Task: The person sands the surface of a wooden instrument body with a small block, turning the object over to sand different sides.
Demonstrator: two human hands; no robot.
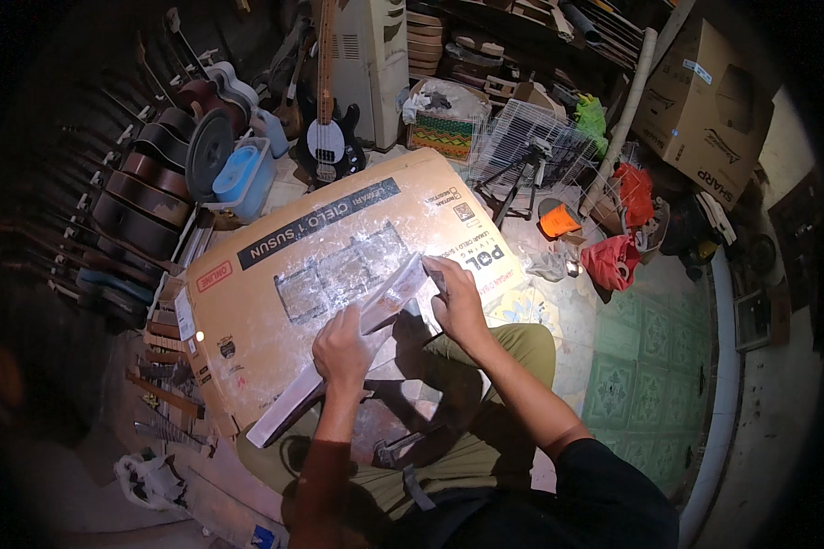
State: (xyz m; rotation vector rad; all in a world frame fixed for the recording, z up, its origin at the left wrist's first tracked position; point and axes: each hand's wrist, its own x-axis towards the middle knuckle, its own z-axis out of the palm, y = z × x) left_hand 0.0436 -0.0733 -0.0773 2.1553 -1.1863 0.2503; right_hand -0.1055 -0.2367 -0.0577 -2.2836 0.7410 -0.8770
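A long, narrow, pale piece point(288, 410), which looks like dusty wood, lies slanted across my lap from lower left to upper right. My left hand point(343, 352) is closed round its middle. At its upper end is my right hand point(458, 306), its fingers bent against the edge. Something small and dark shows between those fingers, but I cannot make out what it is. Beneath the piece, a flat cardboard sheet point(247, 293) spreads over the floor, marked with pale dust. My legs in olive trousers point(526, 352) are bent on either side of the work.
Several guitars point(146, 174) stand in a row at the left. A black electric bass point(325, 146) leans at the back, near a blue tub point(238, 174). Behind the cardboard are a wire cage point(531, 137) and a tripod point(522, 174). Red bags point(613, 261) and a large carton point(705, 110) sit right.
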